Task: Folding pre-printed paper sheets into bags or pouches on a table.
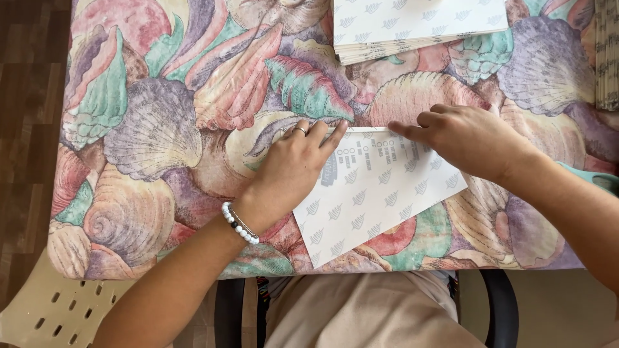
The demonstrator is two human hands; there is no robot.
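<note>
In the head view I look straight down on a table covered by a cloth [161, 129] with big pastel seashells. In the middle near me lies a white sheet [374, 193] with a pale repeated leaf pattern and some small printed marks near its upper edge; it lies tilted, its lower corner close to the table edge. My left hand [290, 171] rests flat on the left part of the sheet, fingers stretched and pressed on the upper folded edge, not closed around anything. There is a ring on one finger and a bracelet [240, 224] of white beads on the wrist. My right hand [467, 138] lies on the upper right part of the sheet, the fingers pointing left and pressing the same edge; it also grips nothing. The two hands are near each other, with a small gap between the fingertips. At the far edge of the table I see a stack [412, 26] of similar white sheets, well apart from the hands. Below the table my lap in beige cloth is visible, and a beige plastic chair [51, 309] stands at the lower left.
</note>
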